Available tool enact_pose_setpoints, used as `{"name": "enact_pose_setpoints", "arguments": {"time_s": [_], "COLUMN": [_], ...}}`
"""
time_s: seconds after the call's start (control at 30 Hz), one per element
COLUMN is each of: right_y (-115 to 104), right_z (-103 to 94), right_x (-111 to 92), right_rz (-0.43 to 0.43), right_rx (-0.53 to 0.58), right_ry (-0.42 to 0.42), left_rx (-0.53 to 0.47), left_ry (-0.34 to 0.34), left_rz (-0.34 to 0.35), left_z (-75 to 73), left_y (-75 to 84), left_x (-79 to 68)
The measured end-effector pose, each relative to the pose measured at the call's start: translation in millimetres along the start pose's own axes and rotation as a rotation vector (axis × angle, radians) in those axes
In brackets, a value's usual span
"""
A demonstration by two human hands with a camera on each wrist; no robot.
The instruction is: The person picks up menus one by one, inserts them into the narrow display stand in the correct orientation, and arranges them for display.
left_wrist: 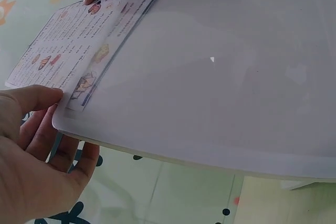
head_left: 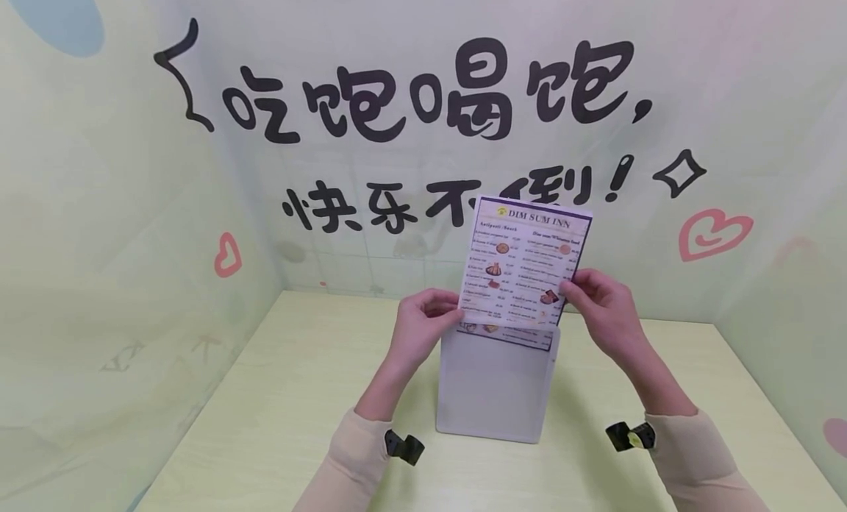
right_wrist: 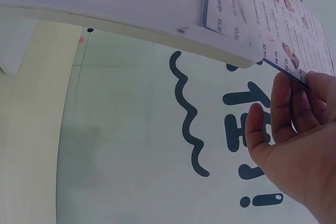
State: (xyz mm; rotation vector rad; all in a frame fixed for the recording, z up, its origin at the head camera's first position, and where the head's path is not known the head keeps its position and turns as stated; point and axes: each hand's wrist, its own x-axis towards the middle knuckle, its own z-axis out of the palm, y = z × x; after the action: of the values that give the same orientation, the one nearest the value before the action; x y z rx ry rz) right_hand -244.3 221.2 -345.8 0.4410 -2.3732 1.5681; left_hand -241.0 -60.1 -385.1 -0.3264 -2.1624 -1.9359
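Note:
A printed menu sheet [head_left: 519, 269] headed "DIM SUM INN" stands upright, its lower strip inside the top of a white display stand [head_left: 492, 387] with a clear front. My left hand [head_left: 423, 324] pinches the sheet's lower left edge between thumb and fingers, right by the stand's top corner. On the other side my right hand [head_left: 605, 310] pinches the sheet's right edge, somewhat higher up. In the left wrist view the sheet's lower end [left_wrist: 86, 85] shows through the clear panel [left_wrist: 210, 77]. The right wrist view has the right fingertips at the sheet's edge [right_wrist: 294, 66].
The stand rests on a pale wood-grain table [head_left: 284, 394]. Behind it hangs a light backdrop [head_left: 370, 26] with large black characters and pink hearts, which also closes off both sides. A dark wrist camera [head_left: 404, 447] sits at the left cuff, another [head_left: 629, 436] at the right.

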Motion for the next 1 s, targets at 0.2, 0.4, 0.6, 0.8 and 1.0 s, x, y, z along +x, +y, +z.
{"name": "enact_pose_setpoints", "arguments": {"time_s": [0.2,0.4,0.6,0.8,1.0], "right_y": [0,4,8,10,12], "right_z": [2.1,4.8,7.1,8.1,8.3], "right_x": [-1,-3,-7,-11,-13], "right_rz": [-0.002,-0.016,-0.02,-0.012,-0.018], "right_rx": [0.011,0.006,-0.014,-0.023,-0.036], "right_ry": [-0.027,-0.046,-0.071,-0.084,-0.086], "left_rx": [-0.032,-0.044,-0.051,-0.052,-0.035], "left_ry": [0.008,0.011,0.018,0.02,0.032], "left_rz": [-0.004,-0.017,-0.021,-0.023,-0.034], "left_z": [0.6,2.4,4.8,7.6,8.6], "left_y": [3.6,9.0,11.8,12.0,13.6], "left_x": [0.1,2.1,3.4,5.6,6.6]}}
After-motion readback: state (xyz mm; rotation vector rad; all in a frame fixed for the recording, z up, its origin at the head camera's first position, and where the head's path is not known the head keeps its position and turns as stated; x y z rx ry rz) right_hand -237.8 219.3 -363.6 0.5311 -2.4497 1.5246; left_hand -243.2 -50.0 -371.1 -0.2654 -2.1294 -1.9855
